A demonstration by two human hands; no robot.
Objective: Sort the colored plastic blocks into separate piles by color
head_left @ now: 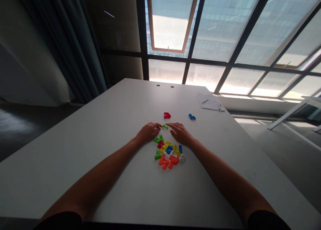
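Observation:
A small light-green plastic piece (pixel 165 126) lies on the white table between my two hands. My left hand (pixel 149 131) rests on the left of it, fingers stretched towards it and holding nothing that I can see. From the right, my right hand (pixel 180 133) reaches in with its fingers extended and thumb apart, its fingertips close to the same piece. Whether either hand touches it I cannot tell. Nearer to me is a loose pile with green (pixel 157 155), yellow (pixel 177 150), blue (pixel 169 149), white and orange pieces (pixel 165 164), plus a red piece (pixel 161 145).
Beyond my hands a red block cluster (pixel 167 115) and a blue one (pixel 192 117) stand apart on the table (pixel 112 123). Papers (pixel 210 102) with pens lie at its far right edge. Windows and a dark curtain (pixel 57 39) are behind.

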